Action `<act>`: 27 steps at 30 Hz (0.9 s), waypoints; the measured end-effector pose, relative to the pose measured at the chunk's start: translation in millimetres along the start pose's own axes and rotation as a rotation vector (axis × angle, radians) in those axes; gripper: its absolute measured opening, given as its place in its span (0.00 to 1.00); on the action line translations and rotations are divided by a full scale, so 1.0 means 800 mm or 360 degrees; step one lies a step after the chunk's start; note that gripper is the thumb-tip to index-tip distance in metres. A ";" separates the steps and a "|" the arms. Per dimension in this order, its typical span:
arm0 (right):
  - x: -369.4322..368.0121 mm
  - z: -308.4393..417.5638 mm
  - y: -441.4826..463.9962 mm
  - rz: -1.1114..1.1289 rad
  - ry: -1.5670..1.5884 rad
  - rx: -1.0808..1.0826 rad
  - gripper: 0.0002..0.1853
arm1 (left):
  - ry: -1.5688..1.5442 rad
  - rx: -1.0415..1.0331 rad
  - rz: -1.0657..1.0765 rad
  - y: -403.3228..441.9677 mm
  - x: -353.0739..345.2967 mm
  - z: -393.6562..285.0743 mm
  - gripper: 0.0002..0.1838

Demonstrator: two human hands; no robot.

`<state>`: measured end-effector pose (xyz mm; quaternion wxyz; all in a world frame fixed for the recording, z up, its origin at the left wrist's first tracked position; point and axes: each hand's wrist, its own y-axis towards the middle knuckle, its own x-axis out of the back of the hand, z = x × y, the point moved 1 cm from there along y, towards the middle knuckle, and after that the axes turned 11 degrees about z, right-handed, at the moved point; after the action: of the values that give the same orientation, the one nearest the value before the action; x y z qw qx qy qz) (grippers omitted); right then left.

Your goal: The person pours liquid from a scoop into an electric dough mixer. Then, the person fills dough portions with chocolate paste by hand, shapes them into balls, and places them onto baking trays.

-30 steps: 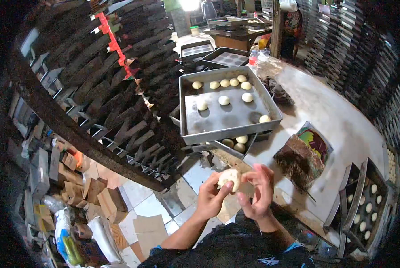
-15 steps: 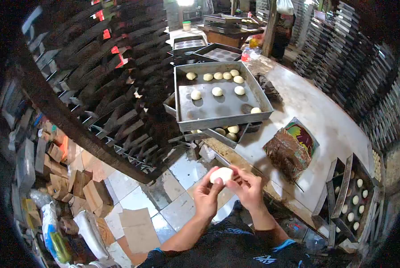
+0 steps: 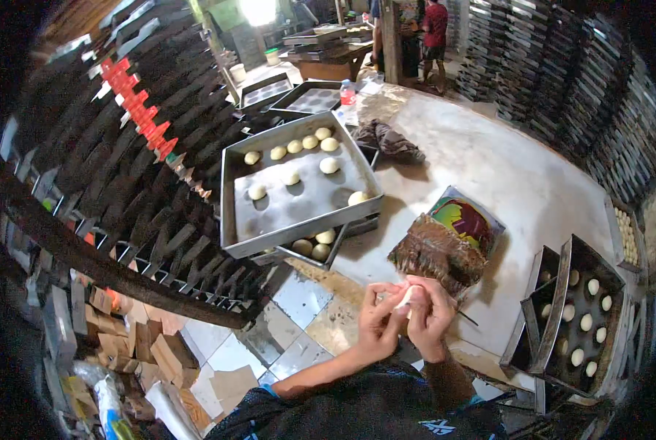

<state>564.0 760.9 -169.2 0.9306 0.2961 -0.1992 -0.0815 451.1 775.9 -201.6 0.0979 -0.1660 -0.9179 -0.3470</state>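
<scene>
A pale piece of dough (image 3: 408,295) is pinched between my two hands, mostly covered by fingers. My left hand (image 3: 380,320) closes on it from the left, and my right hand (image 3: 430,314) from the right, fingertips nearly meeting. Just beyond them lies a mass of brown filling (image 3: 439,253) on a colourful printed sheet (image 3: 468,220). Ahead to the left, a metal tray (image 3: 298,198) holds several round dough balls (image 3: 329,166) and is tilted over another tray with more balls.
At the right, slanted dark trays (image 3: 551,315) carry several dough balls. A crumpled dark cloth (image 3: 390,141) and a bottle (image 3: 347,93) lie along the pale table (image 3: 518,169). Stacked trays (image 3: 122,132) rise at the left. Cardboard boxes (image 3: 170,359) cover the floor. People (image 3: 435,37) stand at the back.
The view has turned rightward. My hands have moved with the dough from above the floor to near the brown filling, and the fingers now cover more of the dough.
</scene>
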 end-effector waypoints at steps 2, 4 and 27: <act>0.019 -0.010 0.001 -0.0361 -0.0094 -0.0145 0.13 | -0.0711 0.0275 -0.0224 0.036 -0.037 -0.027 0.19; 0.030 -0.047 -0.002 -0.0443 -0.0028 -0.0174 0.18 | -0.0651 0.0204 0.0038 0.052 -0.055 -0.008 0.20; 0.150 -0.230 -0.195 0.0689 -0.1649 -0.1263 0.17 | -0.1788 0.1960 0.0585 -0.062 -0.007 0.166 0.24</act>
<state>744.9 696.9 -358.6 0.7486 -0.1909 -0.6283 -0.0916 429.5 828.8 -331.6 -0.2444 -0.3768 -0.8136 0.3692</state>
